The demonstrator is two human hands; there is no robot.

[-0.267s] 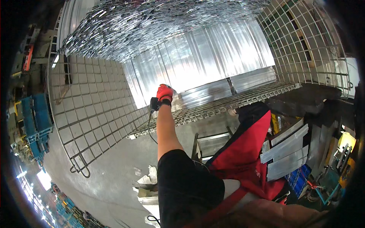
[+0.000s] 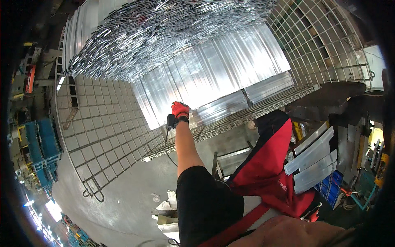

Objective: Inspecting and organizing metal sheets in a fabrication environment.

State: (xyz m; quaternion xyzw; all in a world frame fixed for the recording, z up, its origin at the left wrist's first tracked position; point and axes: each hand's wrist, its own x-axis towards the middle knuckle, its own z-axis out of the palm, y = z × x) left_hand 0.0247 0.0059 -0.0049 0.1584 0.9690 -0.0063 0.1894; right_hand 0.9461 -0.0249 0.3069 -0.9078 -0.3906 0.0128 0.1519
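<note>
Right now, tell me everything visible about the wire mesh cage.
The wire mesh cage looks like grey metal, bars crossing in a square grid. Side panels flank its front edge; a bent loop sits at the left one's near corner. Shiny metal pieces lie inside; the red-gloved left hand is near its front, contact unclear.

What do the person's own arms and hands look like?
The left hand wears a red glove with a black cuff. Beside the cuff sits a small black box with a thin dark cable. The left sleeve is black and short, leaving the forearm bare. What may be the right glove shows at lower right, partly red; the rest is unclear.
</note>
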